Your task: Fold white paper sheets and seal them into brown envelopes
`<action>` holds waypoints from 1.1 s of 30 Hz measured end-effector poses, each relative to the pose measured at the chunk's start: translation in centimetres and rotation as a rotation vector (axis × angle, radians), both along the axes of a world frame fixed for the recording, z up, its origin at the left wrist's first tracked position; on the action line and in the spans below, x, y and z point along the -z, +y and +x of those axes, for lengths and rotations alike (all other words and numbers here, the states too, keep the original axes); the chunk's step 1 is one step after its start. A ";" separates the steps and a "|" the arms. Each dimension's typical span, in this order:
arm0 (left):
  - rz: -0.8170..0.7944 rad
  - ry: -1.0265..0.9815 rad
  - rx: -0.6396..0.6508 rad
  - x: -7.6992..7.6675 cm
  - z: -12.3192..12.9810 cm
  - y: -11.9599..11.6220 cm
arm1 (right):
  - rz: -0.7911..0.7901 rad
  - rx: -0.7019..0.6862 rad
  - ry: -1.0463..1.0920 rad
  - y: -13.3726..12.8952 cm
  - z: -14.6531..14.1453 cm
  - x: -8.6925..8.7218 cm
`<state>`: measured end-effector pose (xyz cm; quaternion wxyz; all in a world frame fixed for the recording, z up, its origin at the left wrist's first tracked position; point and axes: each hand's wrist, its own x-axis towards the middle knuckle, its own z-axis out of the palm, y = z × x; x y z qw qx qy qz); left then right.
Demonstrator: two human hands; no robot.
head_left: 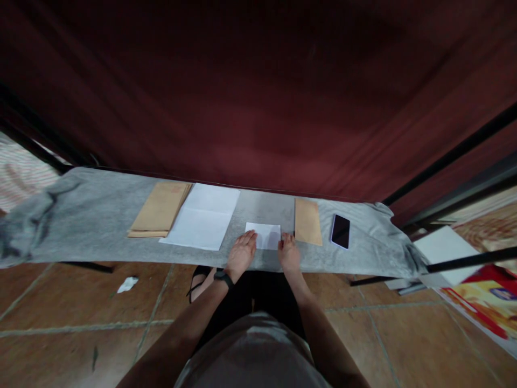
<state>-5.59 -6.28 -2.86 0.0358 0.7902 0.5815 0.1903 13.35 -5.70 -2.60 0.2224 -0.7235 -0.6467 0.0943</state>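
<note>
A small white folded sheet of paper [266,236] lies on the grey cloth between my hands. My left hand [243,250] rests flat on its left edge, fingers stretched out; a dark watch band circles that wrist. At the right edge, my right hand [288,252] has bent fingers, with the thumb and fingertips closed at the paper's side. Left of my hands is a larger stack of white paper [204,215] with a crease across it, next to a pile of brown envelopes [161,209]. A single brown envelope [308,222] lies right of my right hand.
A phone [340,231] with a dark screen lies on the grey cloth [97,215] at the right. Dark red fabric [258,108] hangs behind the narrow surface. Black metal bars [456,161] stand at the sides. On the tiled floor are a crumpled white scrap [127,284] and a colourful box [488,302].
</note>
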 end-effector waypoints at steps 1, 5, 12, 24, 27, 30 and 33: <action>-0.003 0.004 -0.004 0.0 0.1 0.0 | 0.031 -0.035 -0.017 0.0 -0.3 0.0; -0.024 0.030 -0.017 -0.1 0.2 -0.1 | 0.126 -0.285 -0.070 0.0 -2.5 0.3; -0.066 0.123 -0.041 -1.1 0.1 0.6 | 0.062 -0.359 -0.208 -0.3 -5.2 1.4; -0.078 0.112 -0.129 -0.9 0.8 1.3 | 0.117 -0.267 -0.250 0.1 -4.7 1.8; -0.070 0.106 -0.150 -1.5 -0.8 1.3 | 0.130 -0.268 -0.264 0.1 -4.6 2.2; 0.020 0.077 -0.254 -2.8 -4.9 1.7 | 0.136 -0.268 -0.277 0.2 -4.6 2.6; 0.123 0.061 -0.488 -4.1 -11.1 2.5 | 0.128 -0.264 -0.287 0.2 -4.6 2.7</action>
